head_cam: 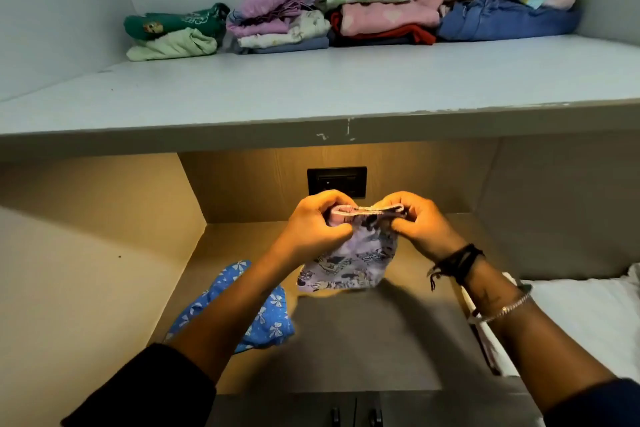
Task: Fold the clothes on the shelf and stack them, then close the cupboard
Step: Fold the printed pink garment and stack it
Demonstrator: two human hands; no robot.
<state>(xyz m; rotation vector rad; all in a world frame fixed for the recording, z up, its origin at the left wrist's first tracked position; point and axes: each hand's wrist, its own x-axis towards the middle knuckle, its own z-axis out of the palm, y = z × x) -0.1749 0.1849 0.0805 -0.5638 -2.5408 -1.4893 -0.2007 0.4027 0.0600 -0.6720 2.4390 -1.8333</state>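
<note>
Above the lower shelf (346,340), lilac printed garment (349,260) hangs between left hand (317,224) and right hand (420,224); both pinch its top hem, arms extended.

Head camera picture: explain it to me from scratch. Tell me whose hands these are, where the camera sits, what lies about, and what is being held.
There is no machine here. The one picture comes from a wide-angle camera worn on a person's head, looking forward and down, so the two bare arms reaching in from the bottom are the wearer's own.

The left hand and right hand together pinch the top edge of a small lilac cartoon-print garment, which hangs down between them above the lit lower shelf. A blue garment with white bows lies crumpled on that shelf, to the left.

On the grey upper shelf, at the back, sit several piles of clothes: roughly folded on the left, jumbled on the right.
</note>
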